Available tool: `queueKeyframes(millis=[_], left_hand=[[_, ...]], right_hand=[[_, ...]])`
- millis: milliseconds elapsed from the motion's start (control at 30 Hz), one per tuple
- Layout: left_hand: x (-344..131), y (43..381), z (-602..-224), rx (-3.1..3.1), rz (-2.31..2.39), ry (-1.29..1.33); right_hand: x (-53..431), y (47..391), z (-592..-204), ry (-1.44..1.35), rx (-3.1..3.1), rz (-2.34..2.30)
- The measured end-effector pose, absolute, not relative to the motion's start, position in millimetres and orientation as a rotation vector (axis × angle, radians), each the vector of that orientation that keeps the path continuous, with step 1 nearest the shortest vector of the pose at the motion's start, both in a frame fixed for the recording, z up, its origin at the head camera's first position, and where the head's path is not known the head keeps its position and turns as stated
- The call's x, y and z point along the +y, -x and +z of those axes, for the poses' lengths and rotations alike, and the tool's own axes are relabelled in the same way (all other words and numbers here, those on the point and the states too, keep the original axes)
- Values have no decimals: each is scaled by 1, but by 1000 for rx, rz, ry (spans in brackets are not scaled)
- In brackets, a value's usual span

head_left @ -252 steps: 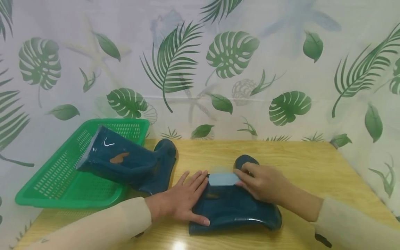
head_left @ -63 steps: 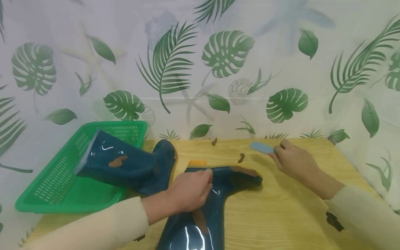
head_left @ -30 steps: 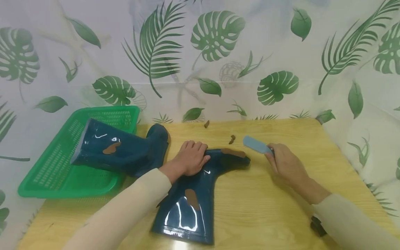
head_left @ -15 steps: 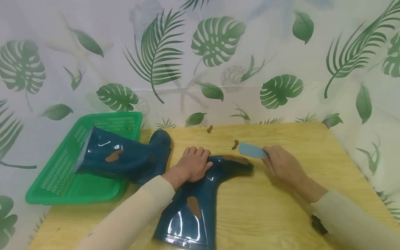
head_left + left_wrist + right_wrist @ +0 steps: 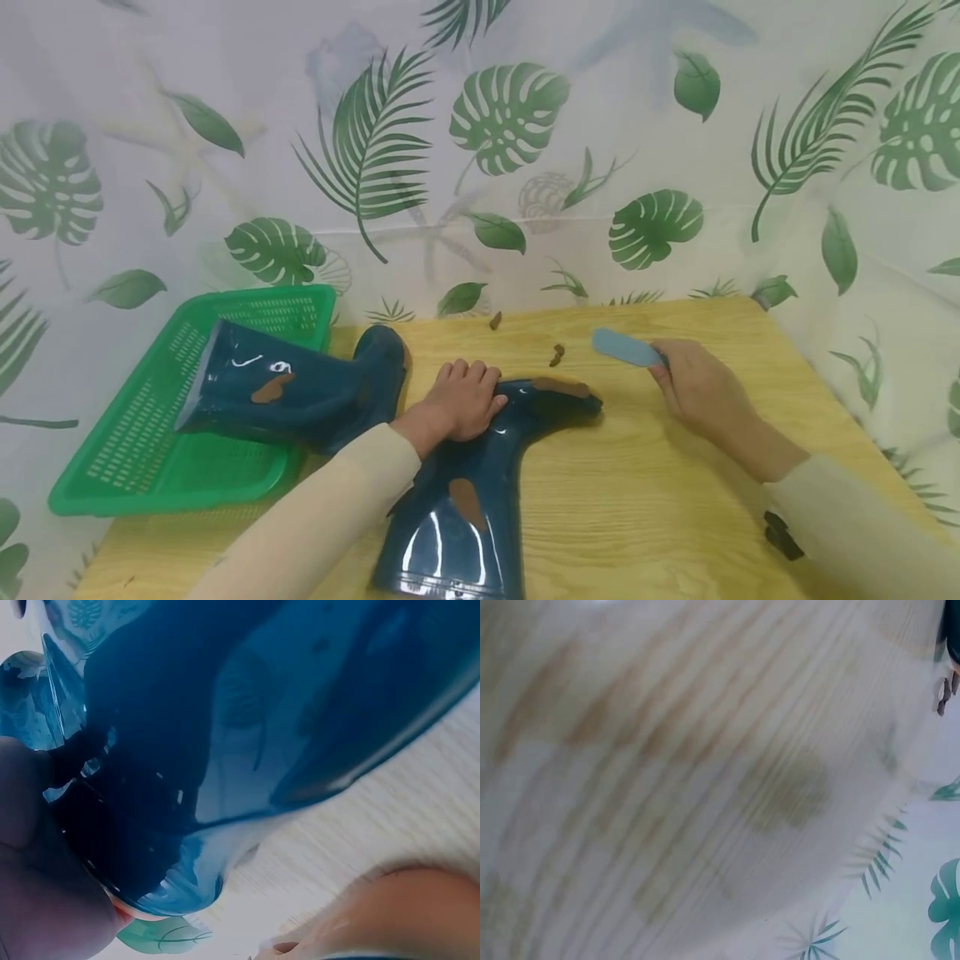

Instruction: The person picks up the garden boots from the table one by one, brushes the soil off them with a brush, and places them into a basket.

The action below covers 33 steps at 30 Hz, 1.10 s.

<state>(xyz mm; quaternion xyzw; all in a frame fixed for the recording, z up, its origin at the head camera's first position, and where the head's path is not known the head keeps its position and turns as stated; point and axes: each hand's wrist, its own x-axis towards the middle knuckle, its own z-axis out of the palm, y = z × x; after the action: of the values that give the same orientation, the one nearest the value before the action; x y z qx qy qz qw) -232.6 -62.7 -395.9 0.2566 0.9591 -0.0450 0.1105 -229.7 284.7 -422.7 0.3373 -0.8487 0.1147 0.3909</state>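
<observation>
A glossy dark-blue rain boot [image 5: 498, 483] lies on its side on the table, its toe pointing right. Brown, mud-like patches mark its shaft and the toe's sole edge [image 5: 561, 387]. My left hand [image 5: 459, 404] grips it around the ankle and heel; the left wrist view shows the boot's shiny surface [image 5: 247, 712] close up. Between thumb and fingers, my right hand [image 5: 701, 383] holds a flat light-blue scraper [image 5: 624, 347], its blade pointing left above the table beyond the toe. Neither right hand nor scraper shows in the right wrist view.
Brown crumbs [image 5: 557, 356] and another brown bit [image 5: 495, 320] lie on the wood-grain table [image 5: 637, 517] behind the boot. At left, a second blue boot [image 5: 322, 387] with a brown patch leans across a green plastic basket [image 5: 71, 498]. A leaf-print cloth [image 5: 540, 267] hangs behind the table.
Since the oldest frame the gripped boot has been turned, brown bits have appeared on the table, and the scraper has left the boot. Lately the scraper dipped left toward the crumbs, then moved back right.
</observation>
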Motion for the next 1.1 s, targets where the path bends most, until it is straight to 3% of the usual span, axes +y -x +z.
queueKeyframes(millis=[367,767,1100], left_hand=[[-64,231,-385,2806,-159,-767],[-64,237,-404,2820,-165,-737],[-63,227,-386,2852,-191,-766]], right_hand=[[277,235,-423,-862,-2208,283],[257,236,-418,-925,-2333,335],[266,231,-415,-1029,-2354,296]])
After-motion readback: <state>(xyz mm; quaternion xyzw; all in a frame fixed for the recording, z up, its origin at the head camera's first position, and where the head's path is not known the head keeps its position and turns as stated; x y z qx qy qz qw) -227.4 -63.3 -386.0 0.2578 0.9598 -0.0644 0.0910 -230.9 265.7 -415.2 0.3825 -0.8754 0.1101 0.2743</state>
